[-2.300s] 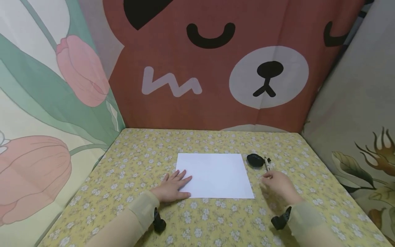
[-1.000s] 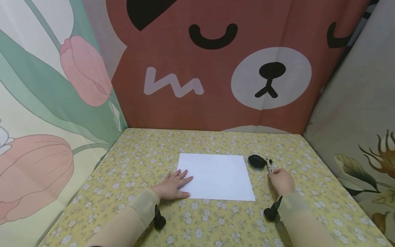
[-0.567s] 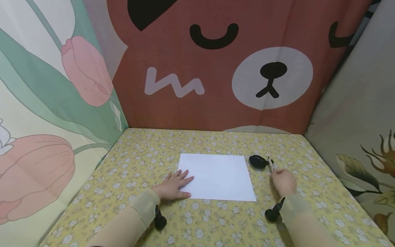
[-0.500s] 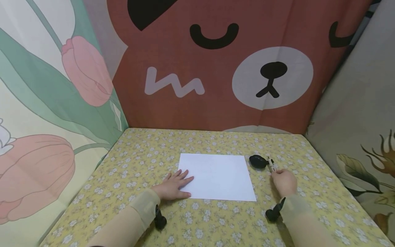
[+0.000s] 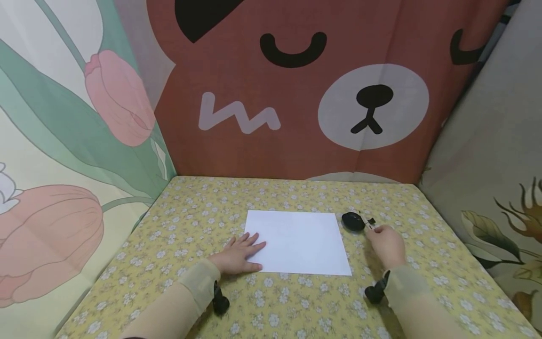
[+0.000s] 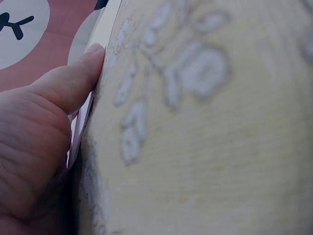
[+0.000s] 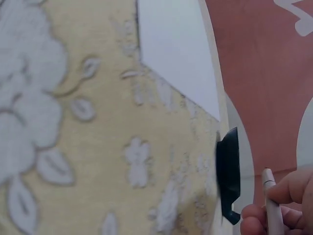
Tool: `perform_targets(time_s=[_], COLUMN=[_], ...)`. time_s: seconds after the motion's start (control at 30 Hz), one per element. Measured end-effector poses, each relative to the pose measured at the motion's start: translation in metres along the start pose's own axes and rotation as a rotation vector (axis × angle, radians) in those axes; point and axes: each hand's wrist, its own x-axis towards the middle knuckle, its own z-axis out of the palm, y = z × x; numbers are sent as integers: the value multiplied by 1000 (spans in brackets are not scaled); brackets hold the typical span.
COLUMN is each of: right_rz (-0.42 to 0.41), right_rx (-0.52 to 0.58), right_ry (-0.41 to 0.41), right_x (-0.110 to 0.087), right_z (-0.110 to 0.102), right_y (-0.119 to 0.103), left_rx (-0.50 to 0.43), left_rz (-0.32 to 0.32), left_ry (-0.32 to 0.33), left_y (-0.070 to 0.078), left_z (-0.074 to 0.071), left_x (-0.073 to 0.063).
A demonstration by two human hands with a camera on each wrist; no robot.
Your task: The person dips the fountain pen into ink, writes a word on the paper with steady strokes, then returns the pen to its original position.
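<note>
A white sheet of paper (image 5: 298, 242) lies flat on the table. My left hand (image 5: 237, 257) rests with spread fingers on its left edge; in the left wrist view the thumb (image 6: 80, 73) lies along the paper's edge. My right hand (image 5: 387, 246) pinches a slim pale pen (image 7: 274, 210) between thumb and fingers, right of the paper. The pen's upper end leans left beside a black oval dish-like object (image 5: 353, 222). That object has a short stub, seen in the right wrist view. Whether pen and object touch, I cannot tell.
A yellow flowered cloth (image 5: 305, 306) covers the table. Behind it hangs a reddish-brown bear-print cloth (image 5: 237, 155). Printed curtains stand along the left (image 5: 123, 165) and right (image 5: 487, 155) sides. A black wrist camera (image 5: 220, 301) sits below each hand.
The right hand has moved slightly up and left over the last half second, and the pen now leans left toward the black object. The left hand and paper stay put.
</note>
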Motion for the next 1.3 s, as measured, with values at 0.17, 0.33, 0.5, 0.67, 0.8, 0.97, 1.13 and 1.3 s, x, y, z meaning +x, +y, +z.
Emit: perform_targets(time_s=[0.17, 0.33, 0.5, 0.67, 0.8, 0.97, 1.13, 1.3], right_rz=[-29, -62, -58, -58, -69, -107, -121, -114], right_rx=[-40, -32, -2, 16, -2, -41, -57, -72], right_ry=[-11, 2, 18, 19, 34, 38, 35, 15], right_x=[0, -1, 0, 1, 4, 7, 10, 12], right_z=[-2, -2, 1, 2, 3, 2, 0, -2], right_y=[-7, -12, -12, -13, -15, -18, -23, -27], left_rx=[11, -1, -10, -4, -10, -13, -11, -14], left_rz=[1, 2, 7, 0, 3, 4, 5, 7], left_ry=[-1, -6, -2, -5, -5, -5, -2, 2], left_y=[-2, -2, 0, 1, 3, 5, 5, 4], left_z=[2, 0, -2, -2, -4, -5, -4, -3], left_x=[1, 1, 1, 0, -2, -2, -2, -2])
